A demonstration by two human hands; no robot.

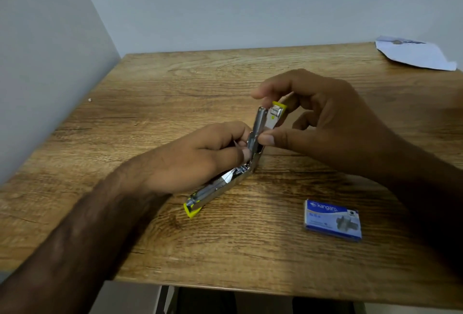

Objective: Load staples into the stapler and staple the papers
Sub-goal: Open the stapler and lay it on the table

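A small metal stapler point(226, 183) with yellow ends lies swung open in the middle of the wooden table point(175, 83). One half rests on the wood, the other stands tilted upward. My left hand point(198, 155) pinches something thin and silvery, perhaps a strip of staples, at the upright half's channel. My right hand point(318, 118) holds that upright half near its yellow tip between thumb and fingers. A blue box of staples point(332, 219) lies closed to the right of the stapler. White papers point(413, 53) lie at the far right corner of the table.
A pale wall runs along the left and the back edge of the table. The table's front edge is near me, with a dark frame showing beneath it.
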